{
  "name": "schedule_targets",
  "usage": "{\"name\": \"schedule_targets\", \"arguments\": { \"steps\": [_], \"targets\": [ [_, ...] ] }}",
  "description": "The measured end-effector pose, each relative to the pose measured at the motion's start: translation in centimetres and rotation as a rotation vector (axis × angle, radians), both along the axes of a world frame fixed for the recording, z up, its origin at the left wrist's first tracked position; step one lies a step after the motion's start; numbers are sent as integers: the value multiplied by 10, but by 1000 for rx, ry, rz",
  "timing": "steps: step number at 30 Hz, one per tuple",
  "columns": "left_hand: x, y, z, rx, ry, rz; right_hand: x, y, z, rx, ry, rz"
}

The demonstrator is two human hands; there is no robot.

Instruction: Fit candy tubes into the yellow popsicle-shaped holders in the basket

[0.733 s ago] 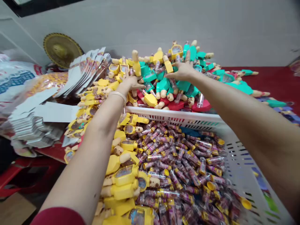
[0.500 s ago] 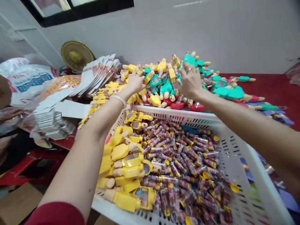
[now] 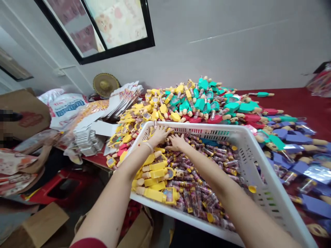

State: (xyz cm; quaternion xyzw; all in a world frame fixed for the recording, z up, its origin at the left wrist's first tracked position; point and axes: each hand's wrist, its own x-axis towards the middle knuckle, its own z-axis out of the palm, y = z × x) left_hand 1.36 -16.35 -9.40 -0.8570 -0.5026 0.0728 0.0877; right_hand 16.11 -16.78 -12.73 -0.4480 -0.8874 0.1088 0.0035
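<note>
While both arms reach into the white basket (image 3: 196,126), the left hand (image 3: 159,135) spreads its fingers over the far left corner and the right hand (image 3: 178,142) lies just beside it, fingers apart. Both show their backs, so whether either grasps anything cannot be told.

Inside, yellow pieces (image 3: 152,194) with beige ends line the left side, several laid roughly parallel, and clear tubes (image 3: 196,199) with yellow caps fill much of the rest in a loose jumble.

Judged from how things lie, the work looks only partly done: yellow ones are the only such pieces that can be made out inside, while plenty more yellow pieces sit beyond the rim, mixed with teal pieces (image 3: 199,104) and red pieces (image 3: 214,119) on the red worktop (image 3: 284,100). Purple pieces (image 3: 298,138) spread to the right, also outside. How many the hands cover is hidden.
</note>
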Motion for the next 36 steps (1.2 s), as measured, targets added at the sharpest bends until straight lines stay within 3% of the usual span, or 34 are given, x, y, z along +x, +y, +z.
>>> {"name": "schedule_targets", "arguments": {
  "steps": [3, 7, 11, 16, 20, 24, 27, 32, 36],
  "targets": [
    [14, -8, -9, -95, -147, 72, 6, -5, -5, -103, -59, -32],
    [41, -24, -13, -210, -304, 67, 36, -22, -9, -168, -91, -97],
    [81, -44, -21, -319, -476, 52, 85, -51, -13, -195, -67, -96],
    [139, -85, -41, -497, -669, 67, 161, -99, -17, -282, -32, -92],
    [156, -97, -38, -516, -758, 92, 201, -117, -9, -324, 11, -233],
    [159, -73, -21, -405, -851, 213, 202, -102, 16, -192, 184, -435],
    [171, -62, -23, -350, -957, 295, 183, -89, 33, -49, 369, -550],
    [183, -64, -36, -437, -1224, 398, 160, -94, 41, 23, 579, -513],
    [163, -57, -11, -477, -1550, 537, 162, -104, 37, 38, 683, -490]
  ]
}}
